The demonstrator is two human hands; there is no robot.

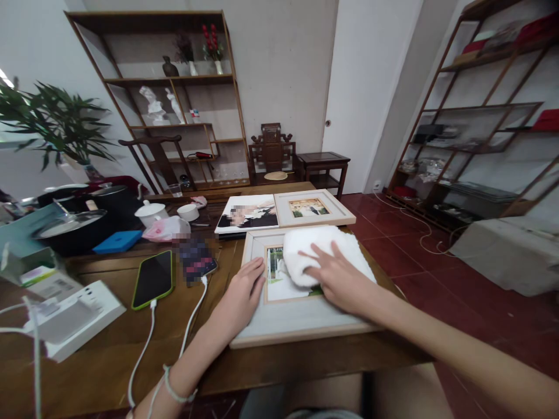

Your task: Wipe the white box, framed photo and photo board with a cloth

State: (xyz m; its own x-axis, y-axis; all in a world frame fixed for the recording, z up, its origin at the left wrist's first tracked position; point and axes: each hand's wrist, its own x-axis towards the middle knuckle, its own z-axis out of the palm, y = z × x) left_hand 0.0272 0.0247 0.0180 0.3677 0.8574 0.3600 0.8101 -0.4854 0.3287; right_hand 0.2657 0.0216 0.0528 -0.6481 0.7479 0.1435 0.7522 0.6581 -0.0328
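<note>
A light wooden picture frame (305,333) lies flat at the table's front edge, with a small photo (279,291) in the middle of its pale mat. My left hand (244,291) rests on the frame's left side, fingers stretched out along it. Over the upper right part of the photo lies a folded white towel (334,250). My right hand (338,276) holds this towel down against the frame, fingers spread over the cloth. The towel hides part of the photo and the frame's upper right corner.
Behind lie a second framed photo (321,203) and a photo album (248,214). To the left are a green-edged phone (152,279) and another phone (196,259), both on white charging cables, a white box (85,320), a blue box (117,241) and a lidded black pan (74,230).
</note>
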